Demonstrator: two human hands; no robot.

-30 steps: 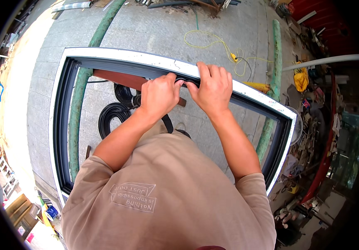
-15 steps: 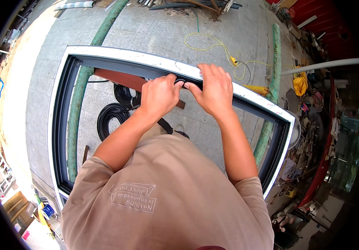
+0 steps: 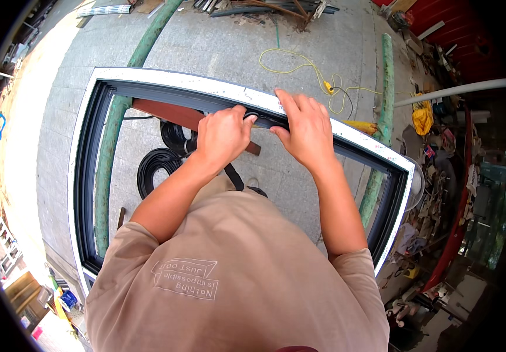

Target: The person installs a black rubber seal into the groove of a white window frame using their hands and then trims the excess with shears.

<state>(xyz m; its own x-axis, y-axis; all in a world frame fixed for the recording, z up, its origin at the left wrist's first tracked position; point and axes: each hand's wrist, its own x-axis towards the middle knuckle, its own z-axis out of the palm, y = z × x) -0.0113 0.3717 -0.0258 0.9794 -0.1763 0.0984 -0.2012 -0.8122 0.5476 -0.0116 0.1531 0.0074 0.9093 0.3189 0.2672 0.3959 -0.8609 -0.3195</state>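
Running along the far rail of a large white window frame (image 3: 165,82) is a black rubber gasket strip (image 3: 267,119), seated in the dark inner channel just beneath the white face; its long axis follows the rail, left to right and sloping slightly down toward the right. Both hands sit on that rail, side by side and nearly touching. Left hand (image 3: 223,134): curled, fingers closed around the strip, pinching it at the channel. Right hand (image 3: 305,129): flatter, fingers spread over the white face, thumb pressed to the strip. The strip lies directly ahead of both hands, the loose end trailing from under the left hand back toward the person's body. Frame: lying flat, raised on two green pipes (image 3: 109,152). Beneath the frame: coils of black gasket (image 3: 158,167) on the paved floor, a reddish-brown board (image 3: 165,112). Beyond the frame: a yellow cord (image 3: 300,61) looped on the paving, metal offcuts at the far edge. Right side: a cluttered strip of tools and yellow cloth (image 3: 423,117).
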